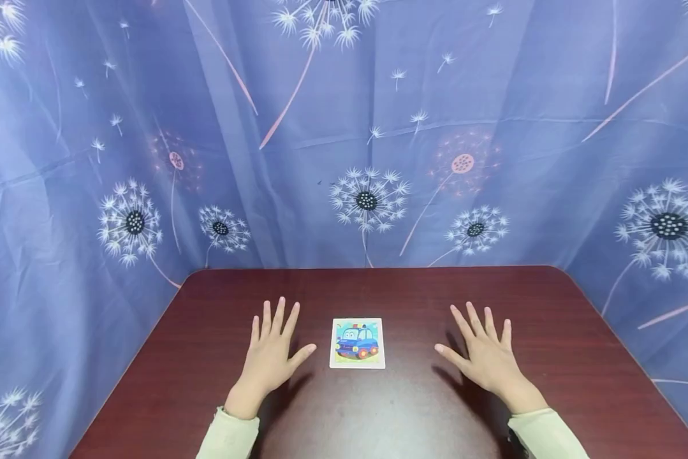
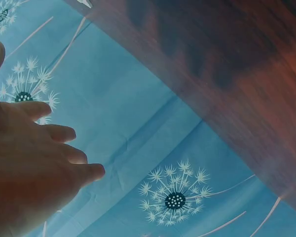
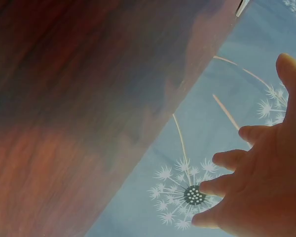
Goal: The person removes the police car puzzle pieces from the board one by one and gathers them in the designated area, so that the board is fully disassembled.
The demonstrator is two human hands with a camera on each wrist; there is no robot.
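A square picture puzzle [image 1: 358, 343] with a white border and a blue cartoon car lies on the table between the two hands. To its left, my left hand [image 1: 270, 360] is held with fingers spread and straight, apart from the puzzle. On the other side my right hand [image 1: 487, 360] is spread the same way, also holding nothing. Both hands cast shadows on the tabletop. The left wrist view shows the left hand [image 2: 34, 158] with nothing in it, and the right wrist view shows the right hand [image 3: 256, 173] likewise.
The dark red wooden table [image 1: 412, 293] has rounded far corners. Behind it and along both sides hangs a blue curtain [image 1: 298, 210] printed with white dandelions, close to the table's edges. Light reflects off the tabletop near the front.
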